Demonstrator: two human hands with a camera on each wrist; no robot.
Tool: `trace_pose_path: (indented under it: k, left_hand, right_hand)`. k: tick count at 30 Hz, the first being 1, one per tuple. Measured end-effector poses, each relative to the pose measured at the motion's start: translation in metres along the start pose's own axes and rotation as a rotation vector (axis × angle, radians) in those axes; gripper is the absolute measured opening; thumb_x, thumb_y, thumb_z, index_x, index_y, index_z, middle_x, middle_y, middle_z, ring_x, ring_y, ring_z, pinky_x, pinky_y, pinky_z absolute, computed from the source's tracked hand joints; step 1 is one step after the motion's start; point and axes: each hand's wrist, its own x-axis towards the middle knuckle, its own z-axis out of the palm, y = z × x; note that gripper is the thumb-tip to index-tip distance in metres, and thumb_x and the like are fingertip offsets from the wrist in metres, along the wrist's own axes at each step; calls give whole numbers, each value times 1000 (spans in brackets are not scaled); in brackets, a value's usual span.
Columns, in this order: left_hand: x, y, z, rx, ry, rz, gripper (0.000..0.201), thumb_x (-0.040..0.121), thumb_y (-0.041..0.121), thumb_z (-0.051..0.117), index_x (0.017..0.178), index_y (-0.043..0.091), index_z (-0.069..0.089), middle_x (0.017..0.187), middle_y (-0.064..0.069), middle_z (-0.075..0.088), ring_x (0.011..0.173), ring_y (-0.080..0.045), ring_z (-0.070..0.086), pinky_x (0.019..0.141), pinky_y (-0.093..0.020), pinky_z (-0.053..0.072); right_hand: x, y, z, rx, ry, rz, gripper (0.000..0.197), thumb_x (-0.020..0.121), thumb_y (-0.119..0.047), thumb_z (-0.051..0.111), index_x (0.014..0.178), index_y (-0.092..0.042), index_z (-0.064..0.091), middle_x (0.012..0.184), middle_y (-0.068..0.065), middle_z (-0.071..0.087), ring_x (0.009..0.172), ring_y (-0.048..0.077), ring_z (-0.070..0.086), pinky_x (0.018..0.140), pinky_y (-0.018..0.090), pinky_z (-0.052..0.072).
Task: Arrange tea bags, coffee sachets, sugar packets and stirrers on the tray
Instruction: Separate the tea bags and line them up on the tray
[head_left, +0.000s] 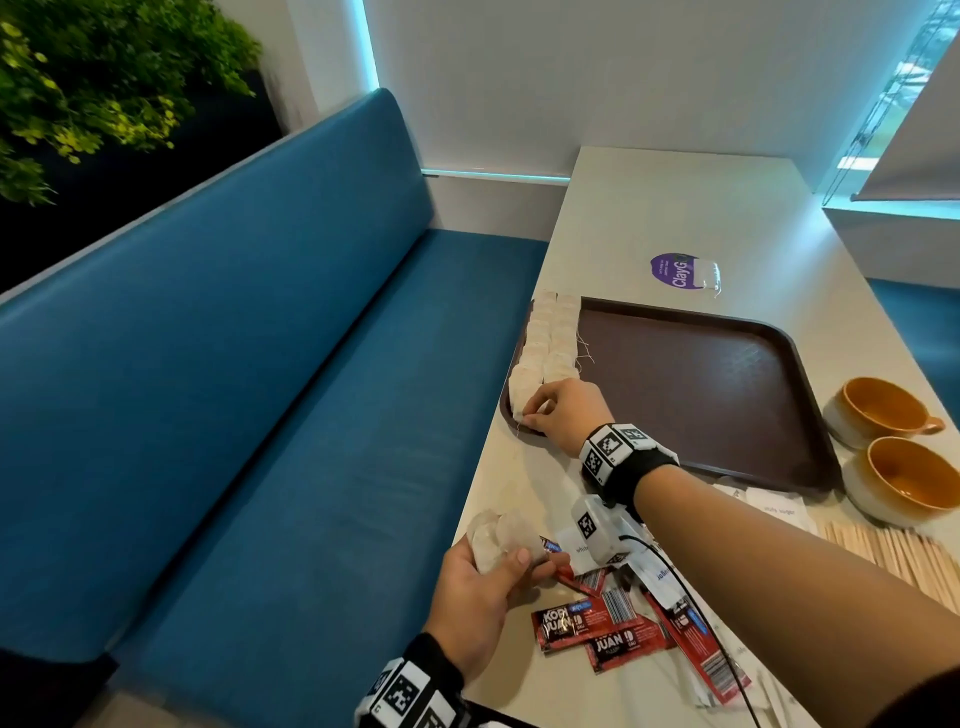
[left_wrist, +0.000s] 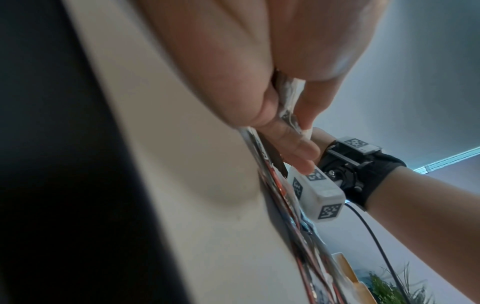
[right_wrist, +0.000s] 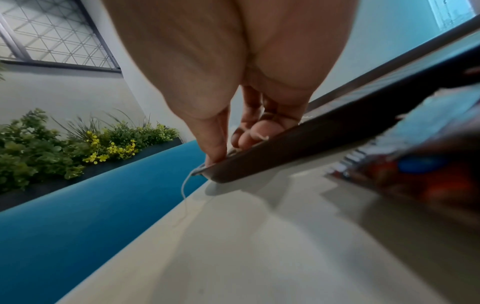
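Right hand (head_left: 563, 410) curled on tea bag (head_left: 522, 392)

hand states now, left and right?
Left hand: grips a bunch of tea bags.
Right hand: pinches a tea bag at the tray corner.

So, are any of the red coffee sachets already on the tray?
No, the red coffee sachets all lie on the table; the tray holds only tea bags.

The right hand (head_left: 563, 410) covers the nearest end of the tea-bag rows (head_left: 545, 343); its forearm hides part of the sugar packets (head_left: 776, 506). Blurred coffee sachets (right_wrist: 415, 174) smear the right wrist view's edge.
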Motion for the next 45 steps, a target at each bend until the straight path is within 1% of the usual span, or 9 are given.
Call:
trace_pose_path:
  k: [10, 13, 19, 22, 25, 29, 34, 41, 45]
  left_hand:
    - [0, 0, 2, -35, 24, 9, 34, 93, 16, 66, 120, -2, 58, 102, -26, 75, 90, -40, 74, 75, -41, 56]
    - [0, -1, 3, -57, 27, 33, 42, 85, 16, 73, 120, -2, 60, 102, -29, 74, 89, -41, 71, 82, -53, 57]
    - [-1, -2, 4, -146, 50, 81, 35, 76, 4, 78, 109, -3, 65, 98, -28, 73, 83, -36, 73, 72, -36, 62]
    - [-1, -2, 5, -126, 71, 96, 30, 76, 5, 78, 104, -1, 66, 97, -29, 72, 85, -38, 72, 75, -43, 62]
    - [-2, -1, 7, -126, 63, 102, 27, 79, 4, 77, 102, -1, 64, 100, -34, 70, 89, -41, 70, 85, -53, 59]
    - [-5, 2, 10, -133, 35, 84, 20, 82, 4, 72, 98, -2, 60, 94, -32, 71, 83, -38, 73, 71, -43, 62]
    - [-5, 3, 10, -122, 54, 31, 25, 78, 6, 76, 97, -6, 67, 101, -37, 68, 86, -38, 68, 82, -49, 60]
    - [-7, 4, 9, -138, -10, 8, 10, 81, 2, 78, 91, 0, 76, 95, -29, 72, 78, -30, 72, 73, -35, 63]
    - [-5, 6, 5, -178, -49, 10, 47, 67, -3, 50, 111, -10, 64, 100, -26, 72, 88, -40, 72, 83, -40, 60]
  right_hand:
    - [-28, 0, -23, 187, 85, -59, 9, 93, -31, 73, 95, -25, 78, 79, -5, 64, 68, 4, 55, 58, 15, 39]
    - [-61, 3, -34, 335, 106, -86, 9, 91, -36, 73, 90, -28, 77, 69, -8, 61, 59, 4, 52, 59, 16, 42]
    - [-138, 22, -26, 583, 29, -76, 19, 88, -33, 77, 85, -17, 68, 77, 0, 69, 69, 11, 62, 73, 39, 58]
    - [-172, 30, -11, 565, 48, -94, 20, 85, -17, 79, 79, -13, 61, 86, 2, 69, 78, 11, 65, 71, 30, 56]
    - [-195, 39, 7, 551, 16, -132, 21, 81, -8, 78, 84, -26, 67, 97, -12, 65, 92, 7, 67, 72, 22, 57]
    - [-212, 45, 19, 533, 16, -187, 36, 84, -3, 75, 96, -37, 76, 105, -15, 63, 94, 4, 67, 82, 14, 52]
    - [-219, 50, 30, 570, 157, -121, 17, 90, -19, 77, 95, -35, 77, 98, -18, 70, 90, 5, 69, 81, 25, 58]
    - [-214, 55, 25, 666, 180, 6, 13, 84, -17, 82, 82, -29, 79, 83, -11, 77, 80, 6, 71, 78, 26, 57]
    - [-200, 53, 6, 713, 186, 55, 13, 82, -10, 82, 85, -22, 79, 82, -4, 77, 78, 15, 72, 70, 22, 58]
